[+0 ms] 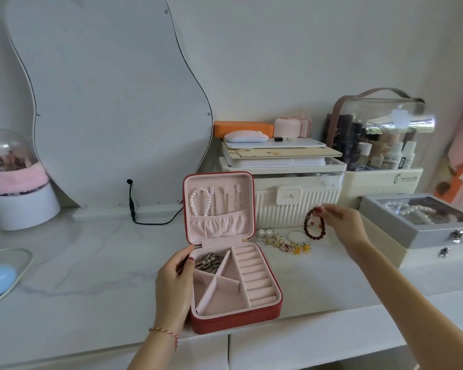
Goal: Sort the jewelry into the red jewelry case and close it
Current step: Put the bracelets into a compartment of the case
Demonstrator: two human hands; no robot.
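White marble-patterned surface (91, 263) fills the near half of the view, with a large wavy-edged mirror (104, 102) standing at its far left. Right of the mirror sit a ribbed cream storage box (292, 206) and, further right, a grey glass-lidded box (417, 228) holding pearls.

At the middle stands the red jewelry case (233, 320), open, its lid upright on the far side. Pink lining covers the inside. A pearl bracelet (200, 202) and thin chains hang from the lid's hooks above a gathered pocket. In the tray, the far-left compartment holds a silvery chain piece (207, 261); the other left compartments look bare, and the ring rolls fill the right side.

The left hand (173, 287) rests against the case's left wall, thumb at the far-left corner of the rim, grip loosely curled on the edge and holding nothing else. The right hand (344, 225) is out to the far right of the case, grip pinched shut at the fingertips on a dark red beaded bracelet (313, 223), which hangs in a loop, its lower end possibly just touching the surface.

Between case and bracelet lie loose pieces: two pearl earrings (264, 232), a thin silver hoop (296, 235), and small gold-toned earrings (286, 245).
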